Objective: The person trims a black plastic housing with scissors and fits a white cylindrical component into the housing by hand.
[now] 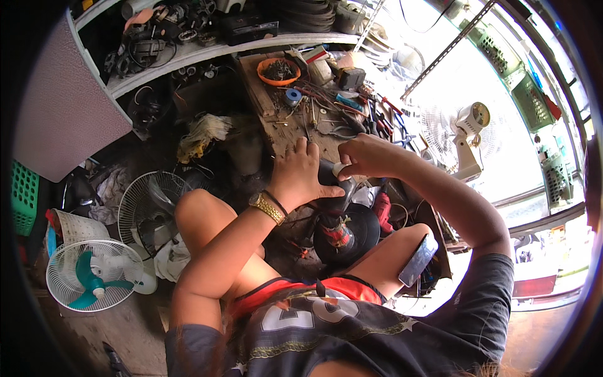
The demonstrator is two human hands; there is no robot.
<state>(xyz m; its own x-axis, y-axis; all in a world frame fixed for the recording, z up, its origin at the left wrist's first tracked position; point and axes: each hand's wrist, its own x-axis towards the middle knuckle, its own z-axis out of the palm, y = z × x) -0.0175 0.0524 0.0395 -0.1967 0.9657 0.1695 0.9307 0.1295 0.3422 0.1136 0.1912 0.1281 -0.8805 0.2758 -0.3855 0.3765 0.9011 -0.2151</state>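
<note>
Between my hands is a black rounded housing (329,200), partly hidden by my fingers. My left hand (298,168), with a gold watch (266,207) at its wrist, grips it from the left, thumb across its near side. From the right, my right hand (369,154) bends over its top, fingers curled, pinching a small pale piece (340,170); its kind is not clear. Just below, between my knees, a red wire-wound part (337,235) stands on a round black base (369,242).
Behind my hands is a wooden bench (254,81) with an orange bowl (278,71), a blue spool (293,96) and several pliers (342,131). A white fan (472,125) stands right; a teal-bladed fan (94,283) lies left. A phone (418,260) rests on my right thigh.
</note>
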